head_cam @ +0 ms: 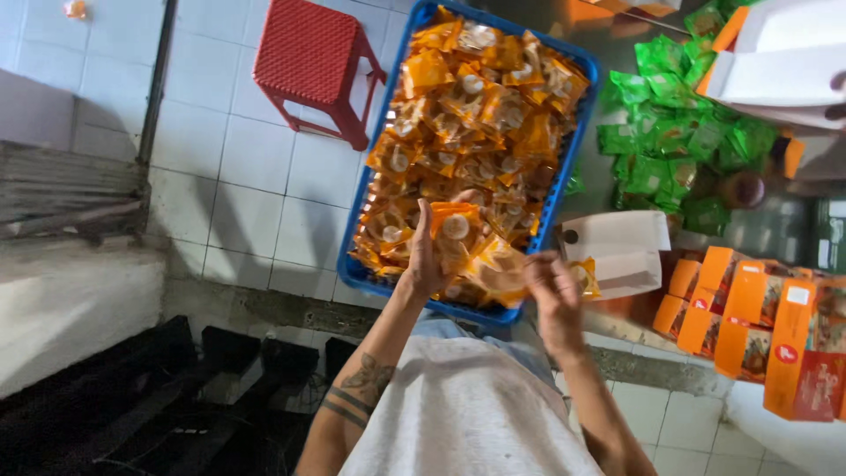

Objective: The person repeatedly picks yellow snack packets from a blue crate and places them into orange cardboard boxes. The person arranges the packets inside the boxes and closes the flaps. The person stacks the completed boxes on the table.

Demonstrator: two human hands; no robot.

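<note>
Here, orange packets clamped in left hand fingers above blue crate; single packet pinched by right hand, kept separate beside white box

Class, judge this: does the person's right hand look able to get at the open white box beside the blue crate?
Probably yes. The right hand holds an orange packet just beside the open white box, with nothing between them.

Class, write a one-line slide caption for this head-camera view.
Left hand lifts an orange packet from a blue crate; right hand holds another.
</note>
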